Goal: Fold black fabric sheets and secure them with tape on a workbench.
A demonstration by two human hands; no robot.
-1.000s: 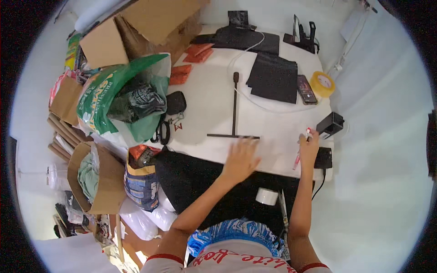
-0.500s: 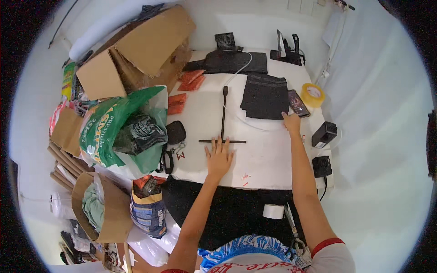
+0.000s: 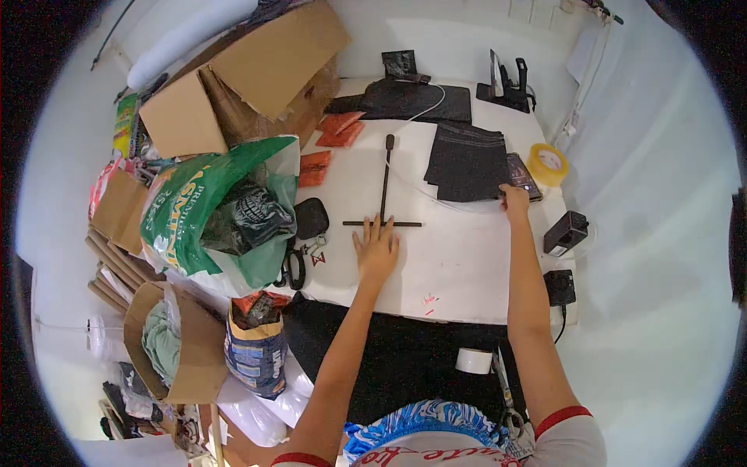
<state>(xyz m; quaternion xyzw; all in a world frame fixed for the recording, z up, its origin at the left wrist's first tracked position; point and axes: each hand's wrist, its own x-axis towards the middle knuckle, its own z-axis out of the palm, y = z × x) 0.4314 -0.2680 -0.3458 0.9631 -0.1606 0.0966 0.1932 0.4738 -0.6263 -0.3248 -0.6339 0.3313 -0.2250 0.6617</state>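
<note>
My left hand (image 3: 376, 253) lies flat with its fingers spread. Its fingertips rest over the crossbar of a thin dark T-shaped rod (image 3: 385, 183) on the white tabletop. At the lower right corner of a stack of flat black cloth pieces (image 3: 467, 162), my right hand (image 3: 514, 201) has its fingers closed in a pinch on the edge. The cloth lies flat, with stitched lines along its far edge. Just right of it is a phone (image 3: 521, 175), partly hidden by the cloth. A thin white cable (image 3: 412, 181) runs under the rod and the cloth.
Clear tape (image 3: 548, 164) and black power adapters (image 3: 566, 233) line the right side. A green plastic bag (image 3: 187, 210), a cardboard box (image 3: 272, 62), orange packets (image 3: 315, 169) and a black pouch (image 3: 311, 218) stand left. White tape (image 3: 473, 360) lies on black fabric (image 3: 405, 366) nearest me.
The whole view has shifted slightly, so the table's things appear a little higher and further right. Both hands keep their places against the rod and the cloth.
</note>
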